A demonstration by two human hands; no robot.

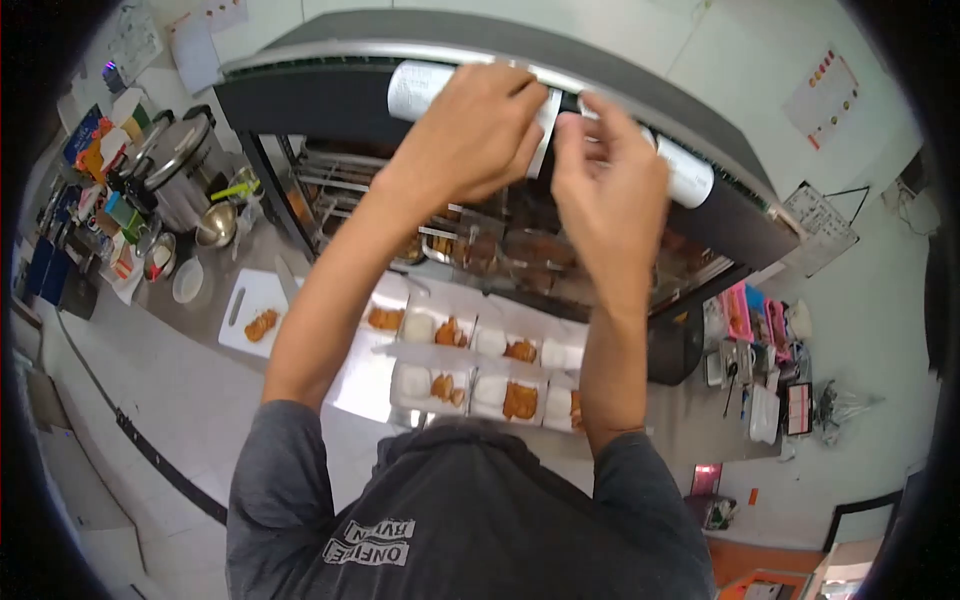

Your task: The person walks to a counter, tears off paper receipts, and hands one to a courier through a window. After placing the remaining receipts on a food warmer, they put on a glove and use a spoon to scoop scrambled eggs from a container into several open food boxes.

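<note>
Your left hand (475, 125) and right hand (615, 175) are raised at twelve o'clock, fingers bent and facing each other. A white paper slip (545, 140) lies between them, at three o'clock from your left hand and right against its fingertips. Your right thumb and forefinger bend towards it from the other side. Blur hides the fingertips, so I cannot tell whether either hand is pinching the slip.

The slip is narrow, pale and upright, against the dark front panel (300, 105) of a heated-looking cabinet. Another white paper (412, 90), with faint print, sits at ten o'clock from your left hand, which partly covers it; a curled white roll (686, 172) sits at three o'clock from your right.

Below, at six o'clock between your forearms, open white boxes (428, 352) hold rice and browned food. A white cutting board (262, 288) lies at eight o'clock, a steel pot (185, 170) at nine, and pink baskets (737, 312) between four and five.
</note>
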